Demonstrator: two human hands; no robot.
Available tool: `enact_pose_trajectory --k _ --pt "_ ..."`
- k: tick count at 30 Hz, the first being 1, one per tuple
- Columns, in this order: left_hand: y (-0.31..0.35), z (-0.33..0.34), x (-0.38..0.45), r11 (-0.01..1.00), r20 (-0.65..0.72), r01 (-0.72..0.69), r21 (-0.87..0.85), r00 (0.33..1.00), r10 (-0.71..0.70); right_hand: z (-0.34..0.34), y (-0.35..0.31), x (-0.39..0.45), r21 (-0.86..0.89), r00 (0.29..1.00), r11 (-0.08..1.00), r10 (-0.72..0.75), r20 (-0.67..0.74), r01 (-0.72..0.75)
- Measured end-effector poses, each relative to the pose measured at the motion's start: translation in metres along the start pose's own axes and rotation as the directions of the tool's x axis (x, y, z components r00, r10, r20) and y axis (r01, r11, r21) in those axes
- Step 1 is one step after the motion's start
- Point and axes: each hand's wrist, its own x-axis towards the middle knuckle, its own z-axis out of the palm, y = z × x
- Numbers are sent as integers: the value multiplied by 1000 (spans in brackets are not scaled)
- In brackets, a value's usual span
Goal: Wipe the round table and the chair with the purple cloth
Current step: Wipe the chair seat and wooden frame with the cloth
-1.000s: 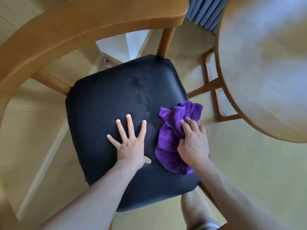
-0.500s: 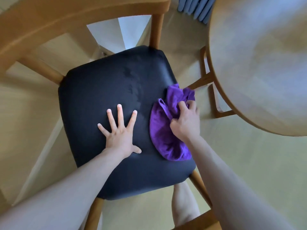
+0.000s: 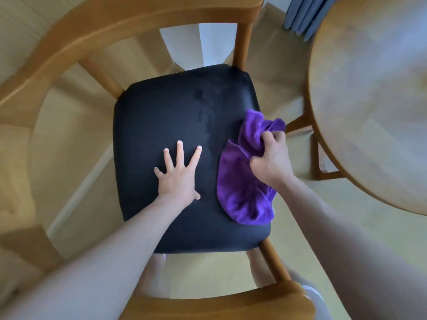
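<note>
Your right hand point(image 3: 271, 158) has its fingers curled tight into the crumpled purple microfibre cloth point(image 3: 242, 188), bunching its top while the rest spreads flat beneath your wrist along the right edge of the black padded seat point(image 3: 161, 116) of the wooden chair point(image 3: 129, 26). Your left hand point(image 3: 179, 176) lies flat mid-seat, fingers splayed wide, just beside the cloth. The round pale wooden table point(image 3: 374, 100) stands off to the right, apart from the chair.
</note>
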Motion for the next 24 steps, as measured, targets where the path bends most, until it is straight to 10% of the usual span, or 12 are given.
enact_pose_trajectory --k 13,19,24 --pt "21 28 -1 994 88 50 -93 995 -41 49 45 -60 -548 994 832 -37 102 87" --pt "25 26 0 992 115 68 -103 992 -56 28 41 -69 -375 990 927 36 134 17" --pt "26 29 4 993 116 64 -98 992 -53 11 13 -18 -63 971 994 73 -228 -89"
